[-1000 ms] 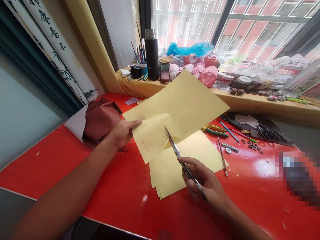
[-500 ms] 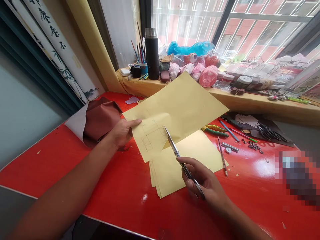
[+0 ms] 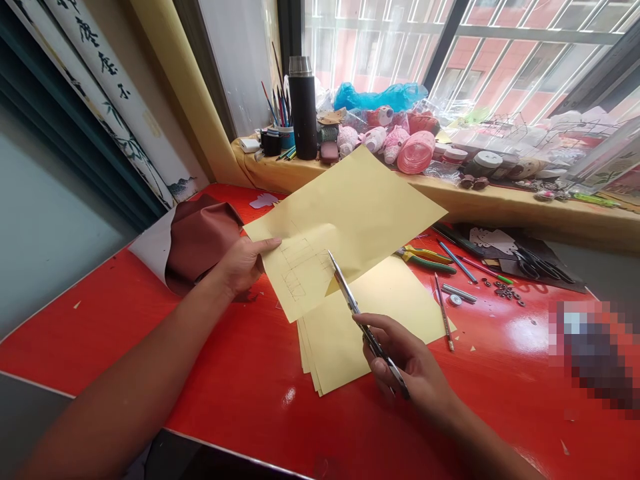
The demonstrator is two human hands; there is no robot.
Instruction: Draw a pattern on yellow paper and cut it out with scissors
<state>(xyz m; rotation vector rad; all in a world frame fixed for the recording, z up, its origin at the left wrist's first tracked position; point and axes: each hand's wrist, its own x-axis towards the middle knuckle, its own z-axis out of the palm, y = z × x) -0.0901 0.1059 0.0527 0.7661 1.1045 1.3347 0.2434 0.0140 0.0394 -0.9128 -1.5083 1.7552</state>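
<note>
A tan sheet of paper (image 3: pixel 380 200) with pencilled lines near its left end is raised above the table. My left hand (image 3: pixel 245 261) pinches its left edge, thumb on top and the other fingers hidden beneath. In my right hand (image 3: pixel 400 353) is a pair of scissors (image 3: pixel 353 303), gripped by the handles. Their blades meet the sheet's lower edge, where a cut runs beside the drawn lines and the paper bends up a little. Below lies a stack of similar tan sheets (image 3: pixel 340 353), partly covered by the raised sheet.
On the red table (image 3: pixel 240 400), pliers (image 3: pixel 430 259), a pencil (image 3: pixel 444 313) and small metal rings (image 3: pixel 507 291) lie to the right. Rolled brown leather (image 3: pixel 205 233) is at left. A black thermos (image 3: pixel 303 110) and pink yarn (image 3: pixel 417 152) stand on the windowsill.
The far right end of the raised sheet has shifted slightly left and down, showing more of the pliers. Both hands and the scissors stay nearly in place.
</note>
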